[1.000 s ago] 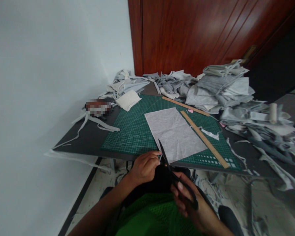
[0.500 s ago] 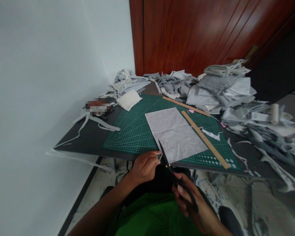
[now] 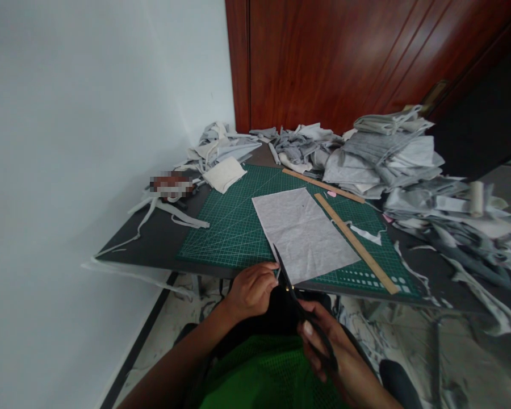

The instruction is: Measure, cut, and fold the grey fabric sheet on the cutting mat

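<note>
A light grey piece of fabric [image 3: 306,233] lies on the green cutting mat [image 3: 221,227], its near corner reaching the table's front edge. My right hand [image 3: 323,335] grips black scissors [image 3: 296,301] by the handles. The blades point up and away, set along the fabric's left edge near its lower corner. Just left of the blades, my left hand [image 3: 252,289] is closed, pinching a thin strip at that edge; its fingertips are close to the blades. Most of the strip is hidden by the fingers.
Two wooden rulers, a near one [image 3: 353,241] and a far one [image 3: 323,186], lie on the mat. Stacked grey fabric [image 3: 378,153] rises at the back right, with scraps [image 3: 300,145] beside it. A cream cloth [image 3: 224,174] lies back left. A brown door [image 3: 323,62] stands behind.
The scissors' handles have drawn slightly closer together and shifted a little left in my right hand. My left hand keeps its pinch in nearly the same place.
</note>
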### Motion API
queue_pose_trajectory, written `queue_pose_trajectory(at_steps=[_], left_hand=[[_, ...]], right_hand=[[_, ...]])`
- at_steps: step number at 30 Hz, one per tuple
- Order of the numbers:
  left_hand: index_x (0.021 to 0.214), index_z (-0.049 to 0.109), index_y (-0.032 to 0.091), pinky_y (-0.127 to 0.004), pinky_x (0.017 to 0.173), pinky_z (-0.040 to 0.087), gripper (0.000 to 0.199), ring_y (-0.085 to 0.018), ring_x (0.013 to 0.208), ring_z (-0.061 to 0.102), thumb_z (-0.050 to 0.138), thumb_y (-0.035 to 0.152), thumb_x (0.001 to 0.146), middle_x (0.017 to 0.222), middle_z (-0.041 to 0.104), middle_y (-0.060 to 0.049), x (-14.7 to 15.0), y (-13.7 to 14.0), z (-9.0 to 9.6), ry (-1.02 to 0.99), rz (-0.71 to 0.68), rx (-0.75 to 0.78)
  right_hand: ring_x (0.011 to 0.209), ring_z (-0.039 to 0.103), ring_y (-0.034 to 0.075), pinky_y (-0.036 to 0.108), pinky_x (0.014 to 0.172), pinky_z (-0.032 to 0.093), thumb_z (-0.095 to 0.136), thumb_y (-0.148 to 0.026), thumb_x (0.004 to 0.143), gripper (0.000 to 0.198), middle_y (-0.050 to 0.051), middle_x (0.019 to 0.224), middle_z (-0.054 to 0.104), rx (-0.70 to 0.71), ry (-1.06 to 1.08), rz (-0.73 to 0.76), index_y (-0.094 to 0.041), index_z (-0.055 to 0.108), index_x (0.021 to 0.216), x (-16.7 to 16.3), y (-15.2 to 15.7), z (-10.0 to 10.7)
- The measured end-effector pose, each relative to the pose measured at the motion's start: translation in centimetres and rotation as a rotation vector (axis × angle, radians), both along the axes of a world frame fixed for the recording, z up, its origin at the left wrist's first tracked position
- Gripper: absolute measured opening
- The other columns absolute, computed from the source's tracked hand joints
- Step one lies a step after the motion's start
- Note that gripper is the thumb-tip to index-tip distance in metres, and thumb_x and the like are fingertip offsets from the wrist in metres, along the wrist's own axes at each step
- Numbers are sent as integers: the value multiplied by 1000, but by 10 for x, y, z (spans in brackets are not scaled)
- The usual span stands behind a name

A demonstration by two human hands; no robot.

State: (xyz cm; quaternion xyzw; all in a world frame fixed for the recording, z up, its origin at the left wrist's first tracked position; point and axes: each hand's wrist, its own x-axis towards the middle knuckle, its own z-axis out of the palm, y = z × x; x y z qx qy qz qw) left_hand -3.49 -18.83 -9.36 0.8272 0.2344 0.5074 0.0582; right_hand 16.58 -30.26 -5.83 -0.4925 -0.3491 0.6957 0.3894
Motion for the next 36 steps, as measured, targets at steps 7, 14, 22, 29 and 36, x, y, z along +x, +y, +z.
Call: queue_pose_trajectory(at_steps=[7, 14, 22, 29, 36], left_hand=[[93, 57, 19, -36, 83, 67, 18, -24, 101, 77, 51, 2, 93, 79, 70, -4, 0, 0, 1, 15, 18, 26], [93, 58, 18, -36, 84, 67, 18, -24, 101, 77, 51, 2, 93, 80, 71, -5, 0, 0, 0, 9, 11, 16], [94, 59, 19, -36, 83, 66, 18, -24, 100, 77, 52, 2, 92, 79, 72, -5, 0, 0, -1, -1, 6, 10], [92, 60, 18, -36, 83, 66, 18, -24, 99, 78, 51, 3, 92, 80, 72, -6, 0, -1, 1, 21, 20, 5], [93, 60, 19, -35, 82, 66, 17, -23, 98, 78, 52, 4, 93, 79, 73, -4, 0, -1, 0, 15, 24, -8]], right_hand=[[47, 40, 6, 15, 36, 33, 72, -64, 88, 61, -7, 74, 51, 5, 1, 13, -25, 52, 130, 1, -1, 0], [46, 42, 5, 15, 35, 35, 75, -63, 86, 63, -6, 78, 54, 1, 27, 3, -25, 54, 131, 2, -1, 0], [45, 42, 4, 15, 35, 36, 77, -62, 85, 65, -6, 76, 54, -9, 11, -2, -23, 56, 132, 3, -2, -1], [46, 43, 4, 16, 35, 38, 78, -62, 85, 66, -6, 78, 55, -14, 19, 0, -24, 55, 134, 4, -2, -1], [46, 42, 4, 15, 35, 36, 79, -62, 83, 70, -7, 73, 53, -24, 5, -9, -22, 55, 135, 3, -3, 1]])
